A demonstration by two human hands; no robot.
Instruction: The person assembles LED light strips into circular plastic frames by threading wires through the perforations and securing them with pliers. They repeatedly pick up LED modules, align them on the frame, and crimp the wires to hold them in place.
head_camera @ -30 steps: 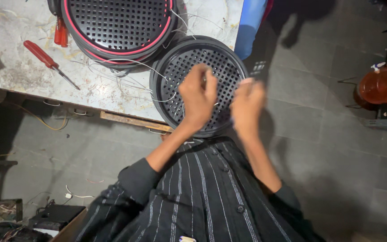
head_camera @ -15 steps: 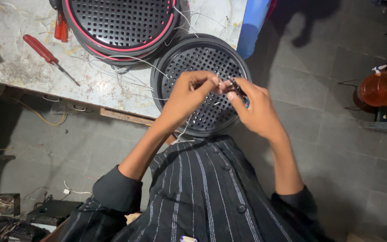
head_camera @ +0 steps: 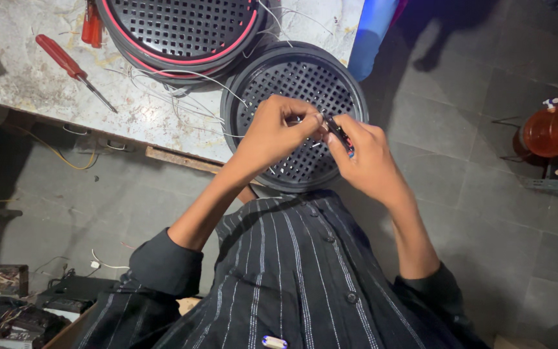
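A: Both hands are up over the black perforated grille [head_camera: 292,77], the round one hanging half off the edge of the workbench [head_camera: 27,90]. What's the right hand [head_camera: 366,161] got?

B: A small dark hand tool [head_camera: 338,132], slim, with a touch of red and blue at the handle end. The fingers are pressed together around it, thumb on top, and its tip points toward the other hand.

A: And the left hand [head_camera: 272,132]?

B: Fingertips pinched tight, right at the tool's tip. There looks to be a thin white wire [head_camera: 188,74] running in from the bench to that pinch, but the exact thing between the fingertips is too small to tell.

A: So the two hands meet almost touching, just above the grille's middle.

B: Correct. Behind them, a second grille with a red rim [head_camera: 182,32] sits stacked further back on the bench, its edge just beside the black one.

A: Loose white wires trail across the marbled top there.

B: And a red-handled screwdriver [head_camera: 72,68] lies well to the left, apart from the hands. An orange bottle [head_camera: 557,132] rests far right.
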